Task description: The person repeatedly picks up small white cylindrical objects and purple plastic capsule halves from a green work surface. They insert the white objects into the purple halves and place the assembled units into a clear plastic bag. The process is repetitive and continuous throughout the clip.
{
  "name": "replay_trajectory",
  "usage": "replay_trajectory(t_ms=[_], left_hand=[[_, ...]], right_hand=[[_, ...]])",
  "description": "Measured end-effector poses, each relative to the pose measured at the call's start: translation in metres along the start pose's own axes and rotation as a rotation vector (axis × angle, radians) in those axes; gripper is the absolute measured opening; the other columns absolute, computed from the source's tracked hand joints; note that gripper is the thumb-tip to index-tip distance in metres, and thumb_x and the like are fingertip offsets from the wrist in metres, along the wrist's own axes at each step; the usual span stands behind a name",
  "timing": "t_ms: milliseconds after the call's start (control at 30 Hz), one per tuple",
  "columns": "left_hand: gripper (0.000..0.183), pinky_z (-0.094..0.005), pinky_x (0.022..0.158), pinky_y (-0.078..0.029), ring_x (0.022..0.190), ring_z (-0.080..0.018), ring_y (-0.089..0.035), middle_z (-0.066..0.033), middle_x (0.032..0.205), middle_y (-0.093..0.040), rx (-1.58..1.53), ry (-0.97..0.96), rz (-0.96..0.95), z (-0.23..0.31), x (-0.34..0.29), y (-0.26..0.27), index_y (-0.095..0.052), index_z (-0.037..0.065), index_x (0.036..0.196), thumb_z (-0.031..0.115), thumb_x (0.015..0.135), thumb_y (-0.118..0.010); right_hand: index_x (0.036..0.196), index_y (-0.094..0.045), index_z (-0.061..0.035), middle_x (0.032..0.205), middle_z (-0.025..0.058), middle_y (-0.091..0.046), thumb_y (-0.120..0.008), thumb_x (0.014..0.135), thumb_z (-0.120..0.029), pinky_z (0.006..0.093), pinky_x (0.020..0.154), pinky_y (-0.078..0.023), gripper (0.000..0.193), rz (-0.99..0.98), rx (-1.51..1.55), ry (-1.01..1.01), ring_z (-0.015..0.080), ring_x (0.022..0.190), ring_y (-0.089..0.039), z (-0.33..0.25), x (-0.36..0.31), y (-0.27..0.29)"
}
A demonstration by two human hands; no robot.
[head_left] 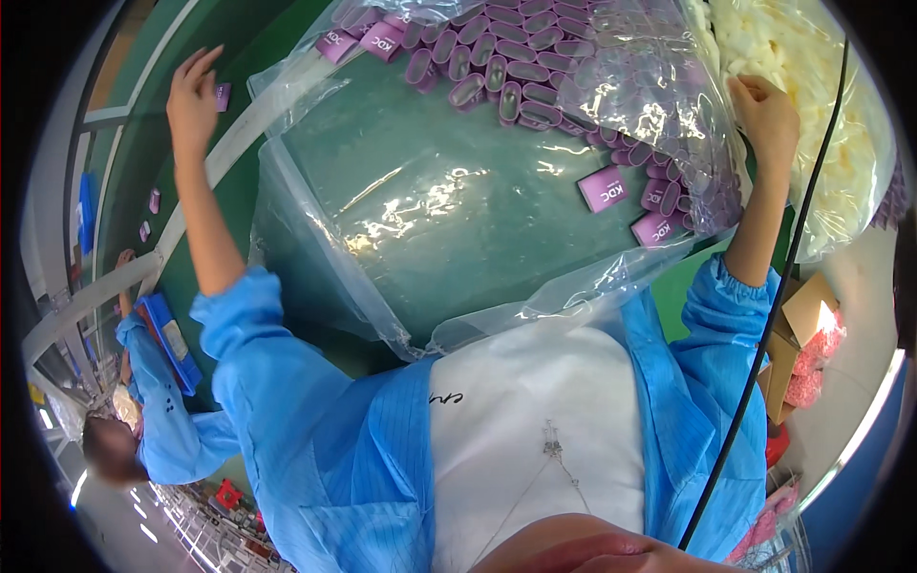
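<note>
Out over the green belt at the far left, my left hand has its fingers stretched out and slightly apart. A small purple piece shows right beside its fingers, apparently resting on the belt. At the far right, my right hand has its fingers curled together by a clear plastic bag of cream-coloured pieces; whatever is between the fingertips is hidden. Between my hands, many hollow purple oval sleeves lie on a clear plastic sheet. Some, such as a printed purple sleeve, lie on their sides.
A pale rail divides my table from the green belt, where more purple pieces lie. A co-worker in blue sits at left near a blue tray. An open cardboard box stands at right. A black cable crosses the right side.
</note>
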State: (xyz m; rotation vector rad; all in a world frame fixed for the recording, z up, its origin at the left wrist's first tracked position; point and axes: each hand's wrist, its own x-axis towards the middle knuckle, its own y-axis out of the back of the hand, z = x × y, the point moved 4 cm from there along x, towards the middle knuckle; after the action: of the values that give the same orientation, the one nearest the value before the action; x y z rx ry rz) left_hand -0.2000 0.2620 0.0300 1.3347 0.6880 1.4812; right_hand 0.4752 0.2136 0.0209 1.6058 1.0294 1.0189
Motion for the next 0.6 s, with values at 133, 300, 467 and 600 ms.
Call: replay_trajectory(t_ms=[133, 300, 467, 600], left_hand=[[0.023, -0.0308, 0.074, -0.053, 0.078, -0.0171, -0.063, -0.0066, 0.097, -0.067, -0.411, -0.172, 0.174, 0.209, -0.052, -0.009, -0.072, 0.006, 0.106, 0.008, 0.084, -0.077], [0.030, -0.0291, 0.068, -0.052, 0.079, -0.0174, -0.061, -0.0070, 0.102, -0.062, -0.475, -0.102, 0.099, 0.261, -0.082, -0.036, -0.069, 0.005, 0.097, 0.013, 0.075, -0.087], [0.027, -0.0307, 0.067, -0.052, 0.079, -0.0193, -0.062, -0.0072, 0.099, -0.062, -0.498, -0.112, 0.211, 0.264, -0.098, -0.055, -0.068, 0.003, 0.091, 0.011, 0.074, -0.087], [0.025, -0.0311, 0.068, -0.053, 0.082, -0.0232, -0.066, -0.0080, 0.094, -0.069, -0.637, -0.050, 0.091, 0.274, -0.119, -0.034, -0.066, 0.003, 0.089, 0.007, 0.073, -0.085]], right_hand=[[0.106, -0.076, -0.0084, 0.093, 0.0133, -0.076, -0.066, 0.090, -0.034, 0.0382, 0.080, -0.054, 0.031, 0.015, -0.083, 0.149, 0.0295, 0.086, -0.073, 0.009, 0.000, 0.003], [0.106, -0.074, -0.0058, 0.092, 0.0157, -0.075, -0.067, 0.090, -0.031, 0.0383, 0.079, -0.054, 0.031, -0.006, -0.017, 0.136, 0.0294, 0.085, -0.072, -0.003, 0.007, -0.007], [0.108, -0.073, -0.0020, 0.096, 0.0140, -0.074, -0.069, 0.090, -0.026, 0.0331, 0.076, -0.054, 0.030, 0.181, 0.008, 0.111, 0.0243, 0.083, -0.071, -0.011, -0.021, 0.018], [0.109, -0.072, -0.0003, 0.097, 0.0098, -0.073, -0.070, 0.090, -0.012, 0.0277, 0.075, -0.053, 0.022, 0.282, 0.470, 0.204, 0.0163, 0.079, -0.068, -0.059, -0.073, 0.043]])
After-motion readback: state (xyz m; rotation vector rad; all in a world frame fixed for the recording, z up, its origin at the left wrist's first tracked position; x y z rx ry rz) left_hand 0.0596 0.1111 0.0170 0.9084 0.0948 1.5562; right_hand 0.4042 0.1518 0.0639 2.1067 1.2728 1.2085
